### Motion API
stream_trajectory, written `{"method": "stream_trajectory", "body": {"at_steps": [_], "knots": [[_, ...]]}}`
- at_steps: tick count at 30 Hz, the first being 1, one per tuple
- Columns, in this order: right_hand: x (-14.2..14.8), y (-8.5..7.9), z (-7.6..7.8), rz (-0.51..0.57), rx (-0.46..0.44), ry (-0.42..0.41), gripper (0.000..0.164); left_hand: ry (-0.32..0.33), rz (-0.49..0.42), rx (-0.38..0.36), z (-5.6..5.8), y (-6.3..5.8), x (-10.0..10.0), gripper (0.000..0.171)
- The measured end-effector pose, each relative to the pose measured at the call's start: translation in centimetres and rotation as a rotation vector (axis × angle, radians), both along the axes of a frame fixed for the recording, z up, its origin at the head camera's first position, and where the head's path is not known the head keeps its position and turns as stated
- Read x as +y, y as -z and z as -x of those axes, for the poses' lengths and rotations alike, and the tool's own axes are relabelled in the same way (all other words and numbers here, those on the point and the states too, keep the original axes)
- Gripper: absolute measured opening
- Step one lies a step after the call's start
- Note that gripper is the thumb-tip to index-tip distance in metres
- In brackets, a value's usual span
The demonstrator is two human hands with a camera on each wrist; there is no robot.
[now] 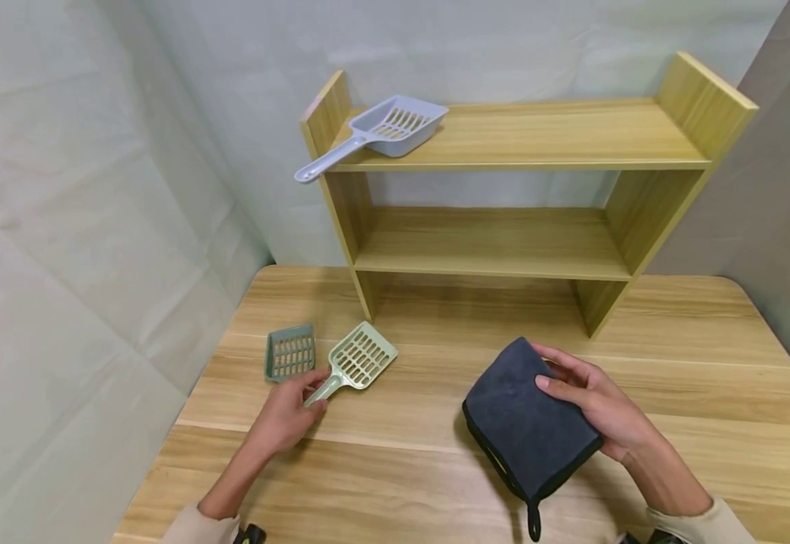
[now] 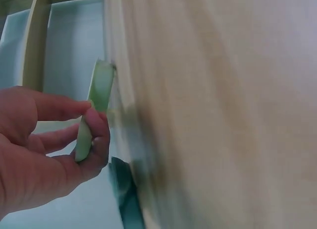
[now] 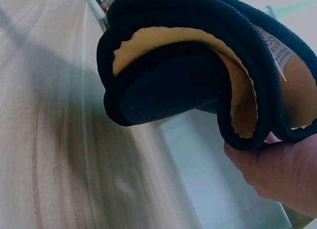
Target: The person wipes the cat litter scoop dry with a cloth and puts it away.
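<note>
My left hand pinches the handle of a pale green slotted litter scoop, whose head points toward the shelf. The left wrist view shows thumb and fingertips closed on that handle. Just behind this hand lies a dark green litter scoop, its handle hidden. My right hand grips a folded dark grey cloth by its right side, thumb on top. A black trim and hanging loop edge the cloth. Its folded layers show a yellow inner side and a white label in the right wrist view.
A wooden shelf unit stands at the back of the wooden table. On its top board a grey-lavender litter scoop lies at the left, handle jutting past the side panel. Pale sheeting hangs behind and at the left.
</note>
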State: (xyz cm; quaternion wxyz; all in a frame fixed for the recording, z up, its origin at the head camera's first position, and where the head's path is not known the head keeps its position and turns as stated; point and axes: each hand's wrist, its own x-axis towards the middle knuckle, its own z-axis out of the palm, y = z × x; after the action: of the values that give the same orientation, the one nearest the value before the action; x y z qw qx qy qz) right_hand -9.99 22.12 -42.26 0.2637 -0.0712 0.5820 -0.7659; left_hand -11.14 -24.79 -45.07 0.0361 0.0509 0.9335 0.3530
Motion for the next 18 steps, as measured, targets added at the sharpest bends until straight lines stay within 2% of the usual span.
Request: {"method": "stream_trajectory", "body": {"at_steps": [4,11,18], "knots": [[-0.1,-0.2,0.1,-0.004,0.001,0.002,0.05,0.056,0.02,0.038,0.2,-1.0,0.9,0.045],[-0.2,-0.6,0.2,0.025,0.008,-0.006,0.047,0.111,0.062,0.111,0.7,-2.9,3.5,0.042],[0.1,-0.7,0.5,0.104,0.011,-0.045,0.05,0.169,0.063,0.21,1.4,-3.7,6.7,0.031]]}}
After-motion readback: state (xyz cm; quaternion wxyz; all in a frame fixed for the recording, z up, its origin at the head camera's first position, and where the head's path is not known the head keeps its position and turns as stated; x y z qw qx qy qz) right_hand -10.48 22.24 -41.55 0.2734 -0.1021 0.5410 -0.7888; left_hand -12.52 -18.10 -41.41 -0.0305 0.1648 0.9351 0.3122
